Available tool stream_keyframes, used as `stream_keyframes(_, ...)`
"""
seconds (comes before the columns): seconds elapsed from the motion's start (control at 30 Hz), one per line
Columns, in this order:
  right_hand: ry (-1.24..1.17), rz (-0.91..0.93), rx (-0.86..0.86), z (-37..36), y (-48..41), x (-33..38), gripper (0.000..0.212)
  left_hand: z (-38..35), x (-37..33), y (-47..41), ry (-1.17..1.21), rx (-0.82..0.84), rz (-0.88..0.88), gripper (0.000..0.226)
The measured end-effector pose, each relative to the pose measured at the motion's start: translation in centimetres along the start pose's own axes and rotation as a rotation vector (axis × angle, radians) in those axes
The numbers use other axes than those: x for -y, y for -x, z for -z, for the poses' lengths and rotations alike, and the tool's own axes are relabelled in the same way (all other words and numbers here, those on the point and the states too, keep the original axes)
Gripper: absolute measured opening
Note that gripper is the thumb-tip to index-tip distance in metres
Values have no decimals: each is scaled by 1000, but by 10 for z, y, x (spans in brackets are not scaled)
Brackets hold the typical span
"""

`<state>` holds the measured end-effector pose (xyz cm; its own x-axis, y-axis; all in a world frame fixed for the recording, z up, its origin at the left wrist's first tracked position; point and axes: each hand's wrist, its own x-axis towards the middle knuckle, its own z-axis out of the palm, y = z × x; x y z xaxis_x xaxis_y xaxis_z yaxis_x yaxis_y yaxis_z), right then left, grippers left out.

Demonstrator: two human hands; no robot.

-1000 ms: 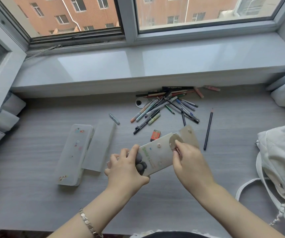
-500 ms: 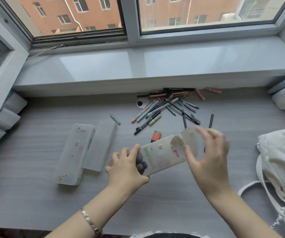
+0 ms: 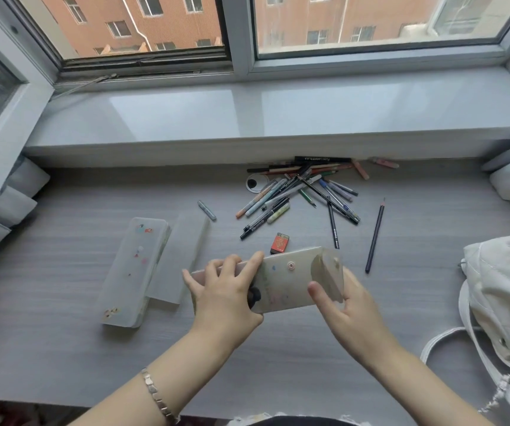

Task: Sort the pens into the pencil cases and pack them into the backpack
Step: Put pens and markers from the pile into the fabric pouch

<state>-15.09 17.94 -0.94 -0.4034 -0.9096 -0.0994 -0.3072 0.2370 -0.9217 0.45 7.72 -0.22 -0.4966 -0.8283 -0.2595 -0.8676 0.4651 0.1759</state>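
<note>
Step in hand: opening a case, no pens sorted yet. My left hand [image 3: 229, 296] grips the left end of the translucent soft plastic pouch [image 3: 287, 281], fingers curled round it. My right hand [image 3: 349, 312] pinches the flap end, thumb on the front. The pouch is held just above the grey wood-grain desk [image 3: 63, 348], right in front of me.

The pile of loose pens and pencils [image 3: 296, 192] lies by the sill. The frosted hard plastic case [image 3: 134, 269] lies open at left. The white fabric backpack [image 3: 505, 296] is at right, cut off by the frame edge.

Next, I judge: get the flap clear, keep the mouth open, free my right hand for pens.

Hard to make out: whether the flap is fully folded back (blurred), my right fingers behind the pouch, and anything inside it.
</note>
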Motion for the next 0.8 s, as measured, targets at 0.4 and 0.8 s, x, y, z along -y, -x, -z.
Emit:
stream_keyframes(0.4,131,51,280,20,-8,-36,27,-14,5,4,-188,-49,-201,99)
stream_keyframes(0.8,-3,271,26,2,4,-46,10,-25,-6,15,-252,-115,-258,100)
